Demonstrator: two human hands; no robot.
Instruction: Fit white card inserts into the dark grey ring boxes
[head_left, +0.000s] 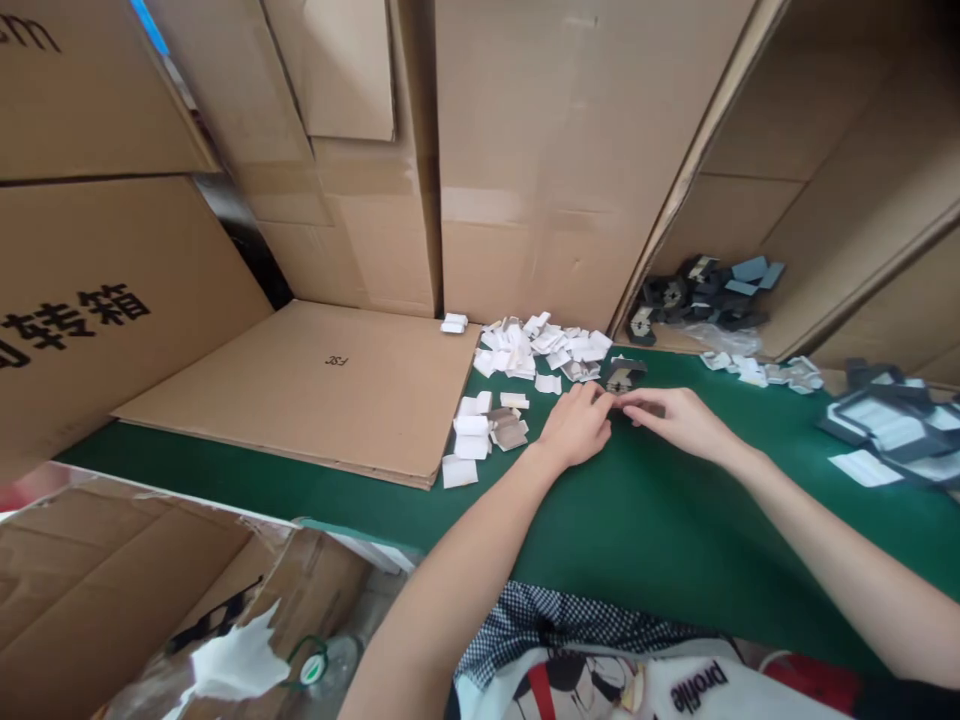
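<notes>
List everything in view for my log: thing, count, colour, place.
Tabletop: one, green, centre to right
Standing cardboard: several, brown, back and left
Flat cardboard: count unclear, brown, left on the tabletop
White pieces: many, mostly white, left of the hands and back right
Single dark piece: one, dark, just beyond the hands
Clustered dark pieces: many, black and grey-blue, back right
Dark-edged pieces: several, dark and white, far right
Bottle: one, clear, lower left
Torn sheet: one, white, lower left
Printed top: one, mostly white, bottom
Left hand: one, bare, centre
Right hand: one, bare, right of centre
</notes>
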